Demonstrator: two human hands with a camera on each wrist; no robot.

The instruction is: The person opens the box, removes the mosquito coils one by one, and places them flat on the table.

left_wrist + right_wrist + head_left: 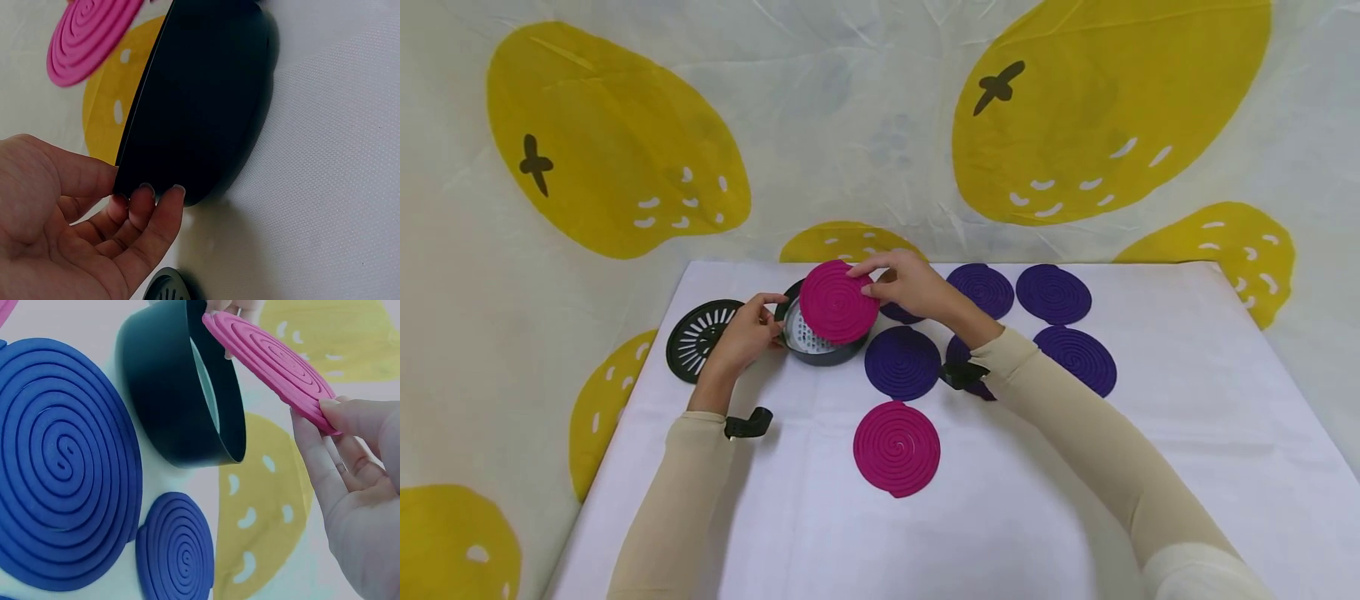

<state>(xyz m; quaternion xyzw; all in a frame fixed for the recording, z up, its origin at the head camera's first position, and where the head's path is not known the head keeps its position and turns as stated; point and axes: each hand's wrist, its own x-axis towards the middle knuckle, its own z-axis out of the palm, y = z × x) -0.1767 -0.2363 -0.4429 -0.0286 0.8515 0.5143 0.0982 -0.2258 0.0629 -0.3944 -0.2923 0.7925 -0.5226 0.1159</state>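
Note:
My right hand (910, 285) pinches the edge of a pink spiral coaster (837, 302), thumb on one face and fingers on the other. The coaster hangs tilted above a round dark container (829, 358) and covers part of its opening. With thumb and fingertips, my left hand (94, 219) grips the container's rim at its left side. Inside the container shows a pale surface with rows of dark holes (805, 336). The right wrist view shows the coaster (281, 356) apart from the container's near wall (169, 394).
Left of the container lies a dark round lid (687, 342) with slots, partly behind the left hand. Several purple spiral coasters, such as one near the container (902, 363) and one at the back right (1054, 294), lie flat. Another pink coaster (897, 450) lies nearer me.

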